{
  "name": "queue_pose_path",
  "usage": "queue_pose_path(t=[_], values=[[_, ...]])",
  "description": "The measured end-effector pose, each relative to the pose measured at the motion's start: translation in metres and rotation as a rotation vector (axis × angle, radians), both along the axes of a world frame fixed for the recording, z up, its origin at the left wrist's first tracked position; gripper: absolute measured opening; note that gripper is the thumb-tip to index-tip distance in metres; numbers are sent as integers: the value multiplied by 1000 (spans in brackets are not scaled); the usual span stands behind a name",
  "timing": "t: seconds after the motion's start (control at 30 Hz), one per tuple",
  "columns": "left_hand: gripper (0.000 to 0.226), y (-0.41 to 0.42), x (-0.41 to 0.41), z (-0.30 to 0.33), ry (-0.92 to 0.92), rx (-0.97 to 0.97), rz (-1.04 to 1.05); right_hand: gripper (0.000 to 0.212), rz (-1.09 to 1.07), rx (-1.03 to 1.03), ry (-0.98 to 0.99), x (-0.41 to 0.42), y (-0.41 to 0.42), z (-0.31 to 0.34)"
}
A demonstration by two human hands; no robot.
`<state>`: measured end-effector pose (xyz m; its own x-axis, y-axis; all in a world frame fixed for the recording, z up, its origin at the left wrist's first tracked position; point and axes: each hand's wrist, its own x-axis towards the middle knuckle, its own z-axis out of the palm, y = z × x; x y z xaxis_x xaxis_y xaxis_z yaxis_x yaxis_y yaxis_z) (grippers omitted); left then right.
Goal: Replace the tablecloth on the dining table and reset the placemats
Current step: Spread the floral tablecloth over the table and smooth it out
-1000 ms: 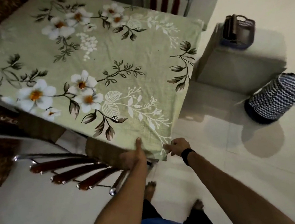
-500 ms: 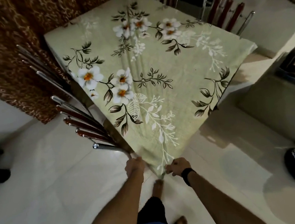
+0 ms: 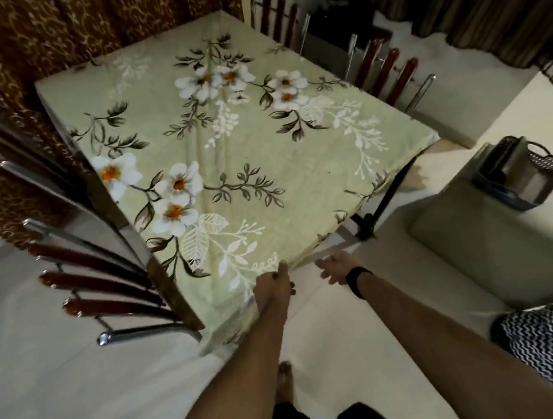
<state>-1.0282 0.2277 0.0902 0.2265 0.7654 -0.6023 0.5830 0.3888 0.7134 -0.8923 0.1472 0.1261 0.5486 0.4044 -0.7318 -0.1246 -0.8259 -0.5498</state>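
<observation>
While the left hand (image 3: 273,287) keeps its grip clamped on the near corner of the tablecloth (image 3: 229,166), the right hand (image 3: 335,269) hangs beside it with fingers apart, holding nothing. Farther right, past bare floor (image 3: 334,333), a basket (image 3: 536,176) holds dark flat things I cannot name; the cloth covers the table (image 3: 337,245), chairs (image 3: 104,280) close at both sides.

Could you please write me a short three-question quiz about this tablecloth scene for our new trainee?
1. True or false: the left hand grips the tablecloth at its near corner.
2. What does the right hand hold? A) the cloth B) nothing C) a placemat
3. What stands on the white block beside the table leg?

Key: 1 true; 2 B; 3 a dark basket.
</observation>
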Motion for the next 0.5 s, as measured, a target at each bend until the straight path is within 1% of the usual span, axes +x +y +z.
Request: queue_pose_path(t=[0.03,0.07,0.1,0.17,0.23,0.3,0.37,0.43,0.47,0.5], values=[[56,-1,16,0,-94,-131,96,50,-36,11,11,18,3,3],[59,-2,29,0,-149,-236,188,52,-77,25,13,37,6,2],[62,-2,39,-2,-166,-310,254,54,-111,28,15,56,8,1],[64,-5,53,-6,-177,-390,353,59,-175,29,35,87,11,-2],[52,-7,63,-13,-238,-451,475,65,-238,27,50,119,14,-7],[33,-10,79,-24,-259,-416,573,64,-263,42,36,157,17,-13],[22,-19,100,-28,-303,-302,713,60,-270,84,101,198,25,-25],[17,-24,109,-27,-302,-208,801,54,-290,144,201,219,34,-31],[16,-28,114,-26,-296,-164,855,51,-258,152,201,228,42,-34],[16,-30,113,-26,-289,-137,866,49,-227,145,174,233,44,-38]])
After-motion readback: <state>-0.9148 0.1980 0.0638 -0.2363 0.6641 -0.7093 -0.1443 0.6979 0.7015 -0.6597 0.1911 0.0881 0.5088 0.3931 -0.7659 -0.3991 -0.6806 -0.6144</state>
